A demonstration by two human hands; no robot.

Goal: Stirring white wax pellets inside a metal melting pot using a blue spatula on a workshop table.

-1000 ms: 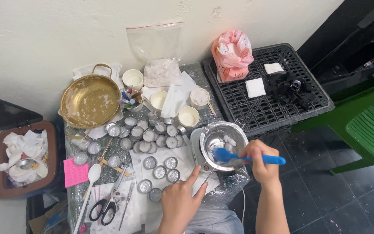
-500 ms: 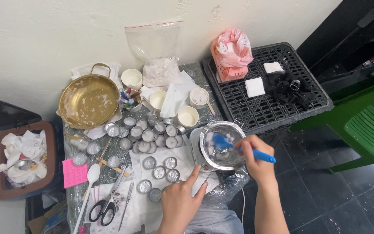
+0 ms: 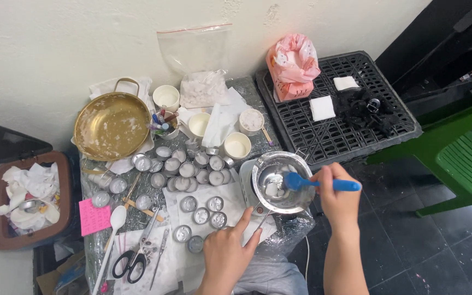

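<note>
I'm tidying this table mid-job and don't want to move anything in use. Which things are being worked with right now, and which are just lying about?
In use:
right hand
blue spatula
steel bowl with white lumps
left hand, resting by the bowl's handle

Lying about:
brass pan
scissors
white spoon
pink bag
small tin cups
pink note

Spatula (image 3: pixel 323 184) handle part hidden in right hand (image 3: pixel 338 198); scissors (image 3: pixel 132 261) tips too small
</note>
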